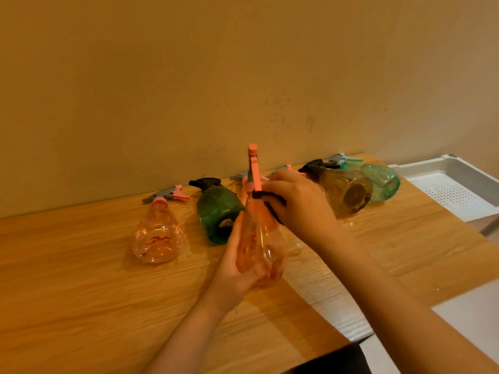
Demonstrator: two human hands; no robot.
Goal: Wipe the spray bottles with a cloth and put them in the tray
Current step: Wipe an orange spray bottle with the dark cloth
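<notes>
My left hand (237, 268) grips the base of a clear orange spray bottle (260, 238), held tilted above the wooden table (81, 292) with its pink nozzle pointing up. My right hand (297, 203) holds a dark cloth (270, 198) against the bottle's neck. Another orange bottle (159, 236), a dark green one (217, 209), a brown one (348, 190) and a teal one (382, 179) lie on their sides along the wall. A white perforated tray (456, 190) sits at the far right with nothing in it.
Behind my right hand lies a further bottle with a pink and grey trigger head (283, 168), mostly hidden. The plain wall stands right behind the bottle row. The table's right edge drops off beside the tray, above a white surface (469, 314).
</notes>
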